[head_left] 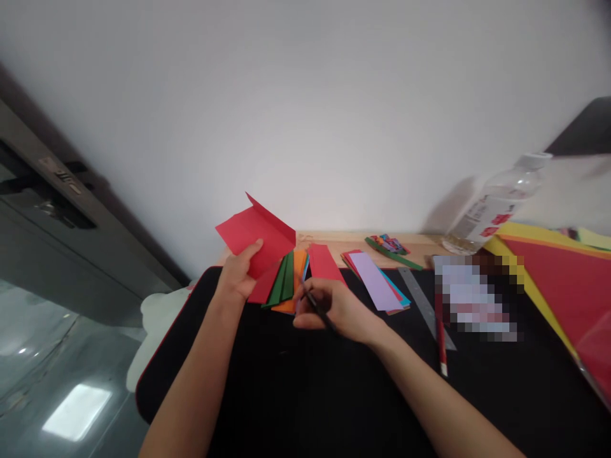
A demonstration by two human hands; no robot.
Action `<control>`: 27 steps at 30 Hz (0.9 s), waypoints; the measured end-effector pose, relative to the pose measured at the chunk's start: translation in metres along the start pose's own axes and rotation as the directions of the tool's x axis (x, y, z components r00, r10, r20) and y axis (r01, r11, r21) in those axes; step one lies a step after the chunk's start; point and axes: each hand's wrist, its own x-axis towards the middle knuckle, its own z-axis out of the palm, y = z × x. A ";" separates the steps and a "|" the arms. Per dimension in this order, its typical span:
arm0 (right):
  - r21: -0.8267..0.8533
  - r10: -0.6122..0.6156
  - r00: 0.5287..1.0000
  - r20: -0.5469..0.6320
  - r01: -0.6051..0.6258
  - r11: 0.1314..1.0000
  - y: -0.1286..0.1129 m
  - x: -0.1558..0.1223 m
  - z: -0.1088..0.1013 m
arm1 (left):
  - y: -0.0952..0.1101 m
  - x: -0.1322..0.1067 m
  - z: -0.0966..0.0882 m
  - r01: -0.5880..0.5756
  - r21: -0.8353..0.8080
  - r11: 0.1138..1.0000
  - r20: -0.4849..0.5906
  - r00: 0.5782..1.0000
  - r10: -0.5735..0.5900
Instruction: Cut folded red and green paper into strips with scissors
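Observation:
My left hand (238, 273) grips a red sheet of paper (255, 235) with a fold in it, lifted off a black mat (296, 388). My right hand (334, 308) is closed round a thin dark pencil (319, 310), its tip pointing at a fan of paper strips (286, 283) in green, orange, red and blue that lies between the two hands. A red strip (324, 262) lies just behind my right hand.
A stack of strips topped by a lilac one (377, 280) lies to the right, then a metal ruler (424, 305) and a red pen (442, 346). A plastic water bottle (496, 207) stands at the back right. Large red and yellow sheets (568, 286) cover the right edge.

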 end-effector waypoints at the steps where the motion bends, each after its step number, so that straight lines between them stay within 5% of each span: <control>1: -0.013 0.036 0.997 0.067 -0.035 0.999 0.000 -0.001 0.004 | 0.005 -0.003 0.004 0.035 0.021 0.999 -0.003 0.999 -0.035; 3: -0.019 0.060 0.992 0.109 -0.058 0.998 -0.002 -0.003 0.009 | 0.013 -0.013 0.014 -0.022 0.038 0.999 -0.021 1.000 0.023; 8: 0.101 0.021 1.000 -0.003 -0.020 0.995 -0.008 -0.001 0.008 | 0.015 -0.026 0.039 -0.071 0.109 0.991 0.170 0.984 0.052; 13: 0.113 0.084 0.993 -0.077 -0.074 0.991 -0.007 0.002 0.002 | 0.000 -0.014 0.034 -0.091 0.068 0.993 0.317 0.946 0.065; 21: 0.075 0.197 0.979 0.056 -0.201 0.977 -0.010 -0.005 0.008 | 0.008 -0.014 0.024 -0.134 0.022 0.991 0.219 0.968 0.126; 27: 0.085 0.218 0.971 0.103 -0.227 0.970 -0.014 -0.008 0.011 | 0.009 -0.027 0.027 -0.139 0.122 0.983 0.276 0.956 0.101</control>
